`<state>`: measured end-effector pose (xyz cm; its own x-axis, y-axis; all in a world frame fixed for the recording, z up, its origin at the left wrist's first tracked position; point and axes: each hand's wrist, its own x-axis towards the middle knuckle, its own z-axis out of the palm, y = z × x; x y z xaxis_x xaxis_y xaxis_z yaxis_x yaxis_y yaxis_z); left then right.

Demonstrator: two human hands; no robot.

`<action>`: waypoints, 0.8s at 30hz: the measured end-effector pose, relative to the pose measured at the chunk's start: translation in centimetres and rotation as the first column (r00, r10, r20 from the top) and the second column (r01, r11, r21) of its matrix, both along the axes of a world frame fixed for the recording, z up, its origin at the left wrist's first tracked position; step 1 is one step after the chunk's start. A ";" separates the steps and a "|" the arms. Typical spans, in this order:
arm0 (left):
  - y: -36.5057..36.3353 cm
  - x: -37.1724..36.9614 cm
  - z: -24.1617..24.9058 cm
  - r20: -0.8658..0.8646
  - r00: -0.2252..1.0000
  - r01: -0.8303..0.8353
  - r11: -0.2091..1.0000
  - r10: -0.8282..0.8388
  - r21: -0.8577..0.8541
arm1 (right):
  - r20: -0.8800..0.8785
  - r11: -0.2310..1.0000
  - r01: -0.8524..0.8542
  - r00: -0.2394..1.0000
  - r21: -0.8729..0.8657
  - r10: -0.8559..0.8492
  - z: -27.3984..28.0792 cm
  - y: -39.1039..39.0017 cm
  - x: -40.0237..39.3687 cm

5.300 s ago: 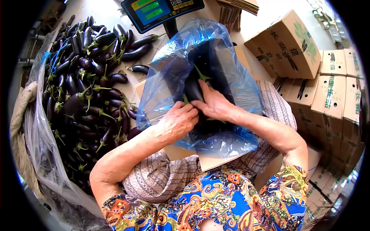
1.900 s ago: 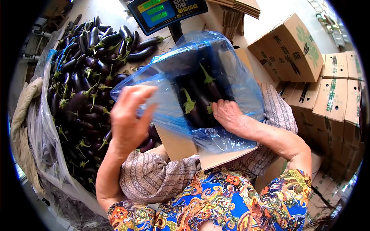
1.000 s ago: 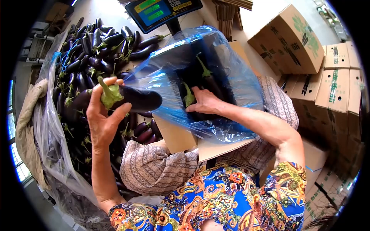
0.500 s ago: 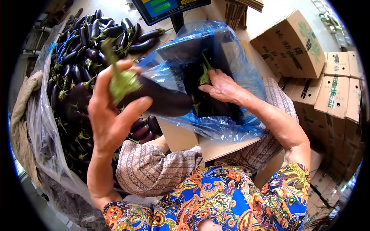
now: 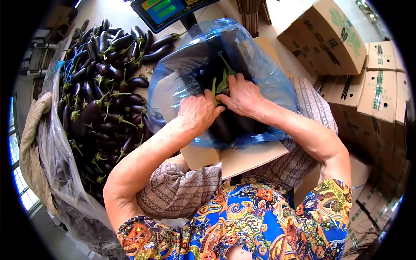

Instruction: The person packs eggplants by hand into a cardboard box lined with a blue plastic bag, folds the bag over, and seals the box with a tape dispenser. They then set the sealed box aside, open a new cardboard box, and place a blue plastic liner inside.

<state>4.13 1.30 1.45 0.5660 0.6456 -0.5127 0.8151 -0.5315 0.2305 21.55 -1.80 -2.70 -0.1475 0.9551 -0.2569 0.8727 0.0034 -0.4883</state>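
An open cardboard box [image 5: 255, 161] lined with a blue plastic bag [image 5: 167, 93] stands before me, with dark purple eggplants lying inside. My left hand [image 5: 197, 112] reaches into it, fingers curled round the stem end of an eggplant [image 5: 223, 129]. Right beside it, my right hand [image 5: 245, 95] grips the green cap end of another eggplant [image 5: 224, 83], thumb and fingers closed. The two hands almost touch. Much of both eggplants is hidden under my hands and in the shade of the box.
A big heap of eggplants [image 5: 102, 117] lies on plastic sheeting [image 5: 52, 151] to the left. Behind the box is a scale with a lit display [image 5: 167, 9]. Printed cartons [image 5: 325, 39] stand at the right, with more stacked cartons [image 5: 377, 97] below.
My left hand has brought its eggplant from above the heap down into the lined box. My right hand stays inside the box, shifted slightly. The view has moved a little.
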 end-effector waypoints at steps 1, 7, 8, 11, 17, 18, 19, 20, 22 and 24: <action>-0.5 0.0 -1.0 -0.050 0.997 0.058 0.991 -0.053 0.121 | -0.009 1.000 0.002 1.000 -0.004 -0.002 0.2 0.0 0.1; -0.3 -2.1 0.1 0.261 0.944 0.166 0.973 -0.204 0.162 | -0.043 0.992 -0.068 0.996 0.108 0.073 2.3 -2.1 1.2; -0.2 -2.4 1.2 0.320 0.914 0.224 0.968 -0.248 0.111 | -0.013 0.984 -0.114 0.993 0.136 0.117 3.2 -2.4 1.5; -2.6 -3.3 2.2 0.229 0.885 0.393 0.914 -0.406 0.103 | -0.028 0.931 -0.355 0.935 -0.082 0.354 4.7 -4.2 2.6; -3.5 -4.9 1.3 0.448 0.782 0.446 0.891 -0.434 0.085 | -0.189 0.765 -0.543 0.839 -0.347 0.510 4.9 -6.0 3.2; -3.2 -5.4 2.6 0.450 0.826 0.392 0.919 -0.339 -0.027 | -0.292 0.718 -0.573 0.819 -0.394 0.494 6.3 -6.3 3.5; -2.7 -6.1 4.1 0.421 0.848 0.398 0.911 -0.321 -0.105 | -0.332 0.700 -0.588 0.808 -0.406 0.486 7.4 -6.5 3.7; -2.3 -7.1 5.5 0.389 0.870 0.396 0.901 -0.304 -0.180 | -0.520 0.712 -0.612 0.756 -0.344 0.398 8.4 -6.7 4.4; -2.1 -9.4 8.0 0.360 0.873 0.413 0.892 -0.329 -0.186 | -0.623 0.799 -0.590 0.670 -0.118 0.403 11.2 -7.7 5.2; -1.8 -11.9 9.1 0.312 0.883 0.411 0.899 -0.351 -0.152 | -0.570 0.712 -0.688 0.644 -0.140 0.511 14.8 -8.8 5.4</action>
<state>-7.77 -0.50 10.54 0.8816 0.2473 -0.4021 0.4488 -0.7034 0.5512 26.92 -10.60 12.09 -0.8383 0.4807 -0.2573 0.3963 0.2130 -0.8931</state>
